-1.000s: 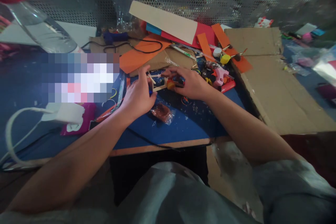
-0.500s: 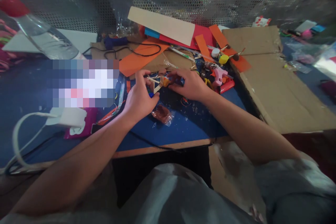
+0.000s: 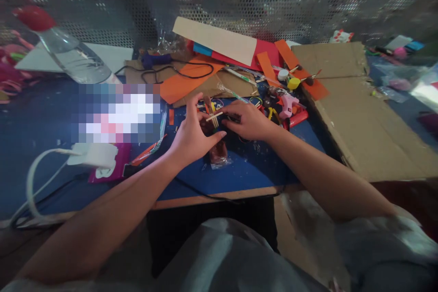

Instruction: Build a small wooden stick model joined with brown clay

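Note:
Between my hands is a small piece made of thin pale wooden sticks (image 3: 212,119), with one stick lying across the others. My left hand (image 3: 190,134) curves around its left side, thumb stretched out below it and index finger raised. My right hand (image 3: 249,119) has its fingertips pinched at the right end of the crossing stick. Just beneath the left thumb, a brown lump in clear plastic wrap (image 3: 219,154) lies on the blue table (image 3: 253,169). Part of the stick piece is hidden by my fingers.
Right of my hands lie a pink glue gun (image 3: 288,106) and a red cylinder (image 3: 298,119). Cardboard (image 3: 369,118) covers the right side. Orange paper (image 3: 191,77) lies behind. A water bottle (image 3: 80,59) and white charger (image 3: 94,156) are at left.
The stick piece has turned, and a stick now points toward my right fingers. My left thumb has stretched out to the right. The view has shifted slightly.

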`<state>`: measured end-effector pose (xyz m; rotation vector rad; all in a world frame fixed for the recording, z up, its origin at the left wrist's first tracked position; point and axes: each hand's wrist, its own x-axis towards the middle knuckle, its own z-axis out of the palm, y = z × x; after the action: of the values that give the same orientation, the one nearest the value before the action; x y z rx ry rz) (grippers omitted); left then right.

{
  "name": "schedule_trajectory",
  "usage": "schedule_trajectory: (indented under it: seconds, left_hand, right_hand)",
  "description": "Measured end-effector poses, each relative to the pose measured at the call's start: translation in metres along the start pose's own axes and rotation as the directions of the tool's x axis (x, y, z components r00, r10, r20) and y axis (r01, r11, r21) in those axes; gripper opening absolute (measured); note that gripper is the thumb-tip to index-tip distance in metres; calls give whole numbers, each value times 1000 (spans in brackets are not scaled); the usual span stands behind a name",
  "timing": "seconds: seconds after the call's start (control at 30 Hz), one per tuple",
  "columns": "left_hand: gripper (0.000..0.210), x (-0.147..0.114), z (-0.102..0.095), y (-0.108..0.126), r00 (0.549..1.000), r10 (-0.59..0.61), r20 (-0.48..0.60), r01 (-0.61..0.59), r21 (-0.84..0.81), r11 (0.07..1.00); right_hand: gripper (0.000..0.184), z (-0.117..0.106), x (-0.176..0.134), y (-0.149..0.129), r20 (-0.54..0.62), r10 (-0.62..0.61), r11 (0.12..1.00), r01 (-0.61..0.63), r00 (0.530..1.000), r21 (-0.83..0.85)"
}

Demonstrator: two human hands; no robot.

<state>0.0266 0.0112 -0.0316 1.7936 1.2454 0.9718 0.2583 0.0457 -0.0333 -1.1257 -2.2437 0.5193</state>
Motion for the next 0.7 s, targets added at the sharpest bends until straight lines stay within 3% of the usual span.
schedule_trajectory:
  seconds: [0.17,0.3,0.47,0.63,0.7]
  left_hand:
    - [108,1,4,-3,1000,9,22,-5,-200,980]
    - [103,2,6,-5,1000,17,0,-16,-250,968]
    - [94,2,1,-1,1000,17,-23,-21,-196,980]
    - [43,-2,-5,8,991,113,-64,-114,-12,993]
    - [40,-2,-6,10,988,129,-80,-129,0,992]
  right_hand:
    - [37,-7,0,4,78,-60,997,56,995,49]
    - [30,-6,-1,7,63,-99,995,98,993,28]
    - [27,-2,-1,11,34,-67,997,69,997,-44]
    - [24,2,0,13,-50,-11,1000,10,999,-9]
    - [27,4,0,13,-65,19,1000,-19,998,-10]
